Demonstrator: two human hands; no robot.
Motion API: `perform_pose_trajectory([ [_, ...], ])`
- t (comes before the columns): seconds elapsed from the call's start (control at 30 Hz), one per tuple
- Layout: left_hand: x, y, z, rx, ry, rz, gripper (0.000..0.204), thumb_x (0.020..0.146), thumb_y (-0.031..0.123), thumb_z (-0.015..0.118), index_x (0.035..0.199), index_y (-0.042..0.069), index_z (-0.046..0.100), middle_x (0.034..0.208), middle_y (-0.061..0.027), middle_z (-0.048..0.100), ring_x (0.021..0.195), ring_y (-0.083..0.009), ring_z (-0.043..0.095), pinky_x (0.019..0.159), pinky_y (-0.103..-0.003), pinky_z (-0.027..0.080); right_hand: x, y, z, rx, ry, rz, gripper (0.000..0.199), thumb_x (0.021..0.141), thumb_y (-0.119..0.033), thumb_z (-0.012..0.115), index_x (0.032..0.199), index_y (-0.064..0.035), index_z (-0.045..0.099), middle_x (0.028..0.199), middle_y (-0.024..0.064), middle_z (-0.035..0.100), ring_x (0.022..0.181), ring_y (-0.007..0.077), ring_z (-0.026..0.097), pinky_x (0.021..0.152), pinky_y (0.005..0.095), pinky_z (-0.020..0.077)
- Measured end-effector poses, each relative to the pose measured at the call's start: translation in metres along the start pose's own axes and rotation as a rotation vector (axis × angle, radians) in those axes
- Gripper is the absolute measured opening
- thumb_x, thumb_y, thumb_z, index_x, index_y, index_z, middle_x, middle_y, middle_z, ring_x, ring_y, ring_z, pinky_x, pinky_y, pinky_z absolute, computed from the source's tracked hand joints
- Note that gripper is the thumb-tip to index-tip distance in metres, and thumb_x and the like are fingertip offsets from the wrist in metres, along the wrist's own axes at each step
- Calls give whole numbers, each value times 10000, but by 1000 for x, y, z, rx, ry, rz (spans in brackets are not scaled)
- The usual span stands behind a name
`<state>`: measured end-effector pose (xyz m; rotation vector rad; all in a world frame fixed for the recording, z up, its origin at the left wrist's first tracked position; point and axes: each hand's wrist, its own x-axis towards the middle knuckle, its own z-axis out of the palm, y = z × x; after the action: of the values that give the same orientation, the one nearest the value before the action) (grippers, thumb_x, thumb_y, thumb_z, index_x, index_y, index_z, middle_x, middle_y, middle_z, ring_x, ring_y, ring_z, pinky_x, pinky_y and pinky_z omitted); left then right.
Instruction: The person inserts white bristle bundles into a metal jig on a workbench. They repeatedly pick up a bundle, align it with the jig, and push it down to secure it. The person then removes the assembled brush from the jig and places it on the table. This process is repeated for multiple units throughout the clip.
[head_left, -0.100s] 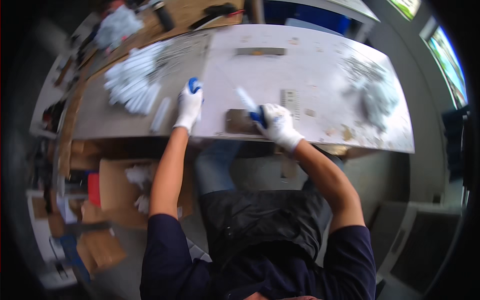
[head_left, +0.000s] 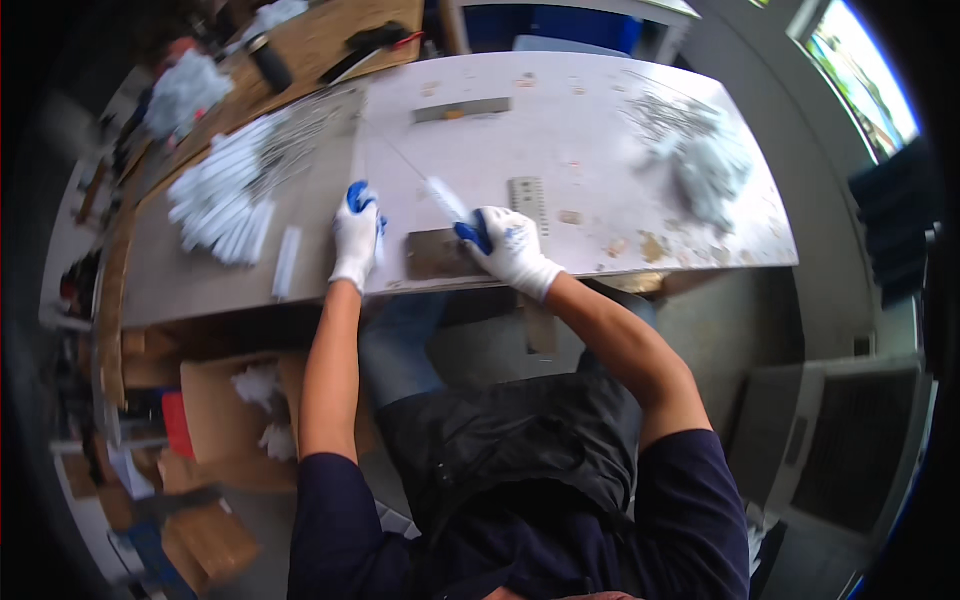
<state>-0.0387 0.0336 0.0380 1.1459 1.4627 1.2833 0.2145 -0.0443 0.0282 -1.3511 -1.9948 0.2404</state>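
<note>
Workshop, by my view: stained worktable [head_left: 590,130], piled white strips [head_left: 222,185], thin rods [head_left: 672,112], cardboard box [head_left: 218,430] below.

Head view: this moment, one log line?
left white-gloved hand: hold unclear; right white-gloved hand: holding slim white strip; rectangular brown piece: on pale table

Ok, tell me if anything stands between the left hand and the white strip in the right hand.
Nothing visible does: pale tabletop shows between the left hand and the white strip; the brown block lies nearer the person.
</note>
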Motion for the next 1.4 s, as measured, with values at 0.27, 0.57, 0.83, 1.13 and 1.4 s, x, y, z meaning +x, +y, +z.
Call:
perform_pose_trajectory([
  [0.27, -12, -28, 11, 351, 185, 301, 490, 888, 146, 648, 1360, 29, 590, 1255, -197, 680, 1164, -344, 648, 1013, -412, 480, -35, 82, -134, -201, 314, 212, 191, 842, -195, 751, 819, -99, 588, 753, 119, 646, 691, 335, 652, 626, 440, 511],
  [0.57, -2, -44, 6, 452, 205, 362, 486, 890, 163, 645, 1356, 31, 602, 1279, -194, 674, 1166, -336, 651, 1023, -412, 478, -40, 189, -270, -1000, 149, 449, 385, 887, -381, 711, 1125, -81, 667, 1081, 158, 675, 1016, 342, 654, 836, 470, 521],
  [0.83, -1, -45, 3, 486, 199, 370, 467, 899, 151, 639, 1350, 31, 609, 1285, -180, 678, 1170, -317, 654, 1029, -398, 477, -7, 171, -210, -965, 51, 188, 496, 885, -493, 689, 1257, -166, 649, 1417, 190, 504, 1335, 400, 446, 1066, 629, 354],
  [1.13, 1, -49, 11, 450, 190, 377, 461, 896, 132, 645, 1343, 25, 611, 1270, -176, 685, 1163, -310, 660, 1023, -393, 482, -13, 228, -226, -1193, -117, 383, 348, 910, -364, 658, 1169, -132, 683, 1271, 107, 602, 1226, 311, 535, 975, 504, 453],
  [1.4, 2, -53, -1, 439, 243, 427, 437, 890, 83, 647, 1325, 61, 621, 1202, -152, 707, 1073, -279, 692, 947, -386, 528, -16, 158, -196, -773, 179, 27, 279, 836, -261, 744, 1052, -93, 687, 1158, 98, 658, 1124, 338, 576, 934, 470, 471],
])
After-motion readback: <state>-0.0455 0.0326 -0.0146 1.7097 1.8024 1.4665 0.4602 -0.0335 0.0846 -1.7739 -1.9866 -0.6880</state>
